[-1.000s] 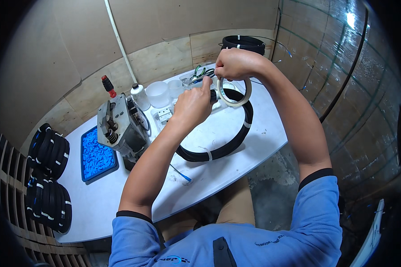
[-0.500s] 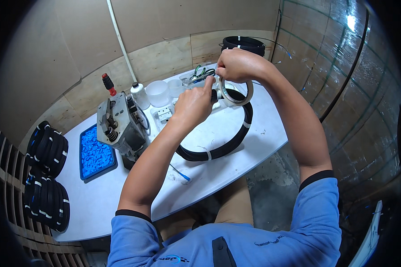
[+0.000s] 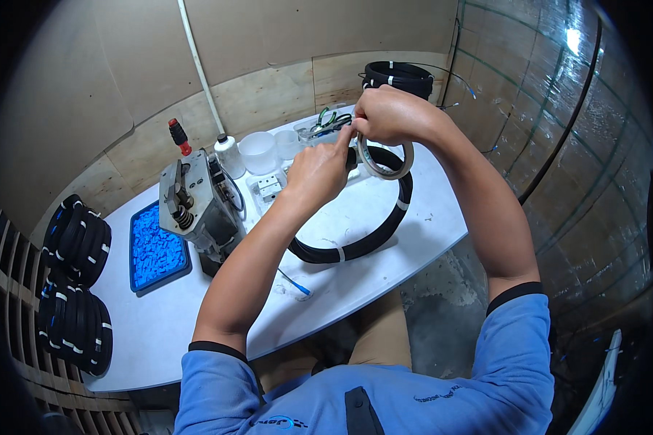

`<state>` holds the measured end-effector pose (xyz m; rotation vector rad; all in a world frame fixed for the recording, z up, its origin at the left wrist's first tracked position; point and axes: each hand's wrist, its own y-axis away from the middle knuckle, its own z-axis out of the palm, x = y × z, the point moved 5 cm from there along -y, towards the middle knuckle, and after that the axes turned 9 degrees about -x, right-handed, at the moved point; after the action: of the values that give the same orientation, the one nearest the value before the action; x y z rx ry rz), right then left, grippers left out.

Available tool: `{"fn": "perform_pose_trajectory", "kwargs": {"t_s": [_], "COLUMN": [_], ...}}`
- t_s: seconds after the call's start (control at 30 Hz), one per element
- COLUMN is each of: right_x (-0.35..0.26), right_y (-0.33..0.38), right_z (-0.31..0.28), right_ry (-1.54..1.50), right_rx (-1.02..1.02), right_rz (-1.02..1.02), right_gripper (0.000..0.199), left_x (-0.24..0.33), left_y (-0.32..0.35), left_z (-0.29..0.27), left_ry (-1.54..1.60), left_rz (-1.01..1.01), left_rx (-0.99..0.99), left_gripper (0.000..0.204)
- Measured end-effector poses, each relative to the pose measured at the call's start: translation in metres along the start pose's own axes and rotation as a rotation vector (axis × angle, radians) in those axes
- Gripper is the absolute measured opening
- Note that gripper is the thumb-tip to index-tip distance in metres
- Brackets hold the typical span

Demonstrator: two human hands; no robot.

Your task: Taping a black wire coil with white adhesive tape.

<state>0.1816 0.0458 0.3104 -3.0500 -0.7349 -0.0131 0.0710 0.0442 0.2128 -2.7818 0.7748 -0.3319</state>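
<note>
A roll of pale tape (image 3: pixel 393 175) hangs from my right hand (image 3: pixel 393 116), which is closed on its upper edge. My left hand (image 3: pixel 318 171) is closed at the far left side of a black cable coil (image 3: pixel 379 235), and its index finger reaches up to the right fingertips. Between the fingertips, any strip of tape is too small to make out. White bands wrap the coil at several spots. From its near left side a cable end with a blue connector (image 3: pixel 302 289) lies on the white table (image 3: pixel 326 297).
Left of my left arm stands a grey metal machine (image 3: pixel 199 210), beside a tray of small blue parts (image 3: pixel 156 246). A white bottle (image 3: pixel 228 156), clear tubs (image 3: pixel 258 152) and pliers (image 3: pixel 334 119) stand behind. More black coils (image 3: pixel 76 326) are at the left; another coil (image 3: pixel 397 78) sits at the back.
My left index finger and right fingertips have come together. The right hand has lowered slightly with the tape roll. The coil looks almost unmoved.
</note>
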Motion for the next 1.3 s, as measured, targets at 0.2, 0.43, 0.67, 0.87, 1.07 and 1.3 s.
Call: {"fn": "perform_pose_trajectory", "kwargs": {"t_s": [0.2,0.43,0.67,0.87,1.07,1.3], "right_x": [-0.002,0.0,0.0,0.001,-0.001,-0.002], "right_y": [0.005,0.006,0.012,0.012,0.027,0.059], "right_z": [0.0,0.004,0.003,0.005,0.021,0.119], "right_ry": [-0.046,-0.038,-0.064,-0.082,-0.21,-1.098], "right_rx": [0.002,0.018,0.0,0.013,0.125,0.455], "right_rz": [-0.023,-0.016,0.022,0.021,0.005,0.056], "right_gripper": [0.024,0.026,0.027,0.027,0.028,0.022], "left_x": [-0.002,-0.003,0.0,-0.004,-0.003,-0.005], "left_y": [0.0,0.003,0.007,0.007,0.004,0.007], "left_z": [0.003,0.003,0.0,0.004,0.004,0.002], "left_ry": [0.004,0.072,0.09,0.061,0.079,0.125], "left_rz": [0.016,0.036,0.074,0.112,0.109,0.13], "left_rx": [0.024,0.105,0.189,0.245,0.288,0.281], "left_gripper": [0.063,0.05,0.056,0.046,0.03,0.014]}}
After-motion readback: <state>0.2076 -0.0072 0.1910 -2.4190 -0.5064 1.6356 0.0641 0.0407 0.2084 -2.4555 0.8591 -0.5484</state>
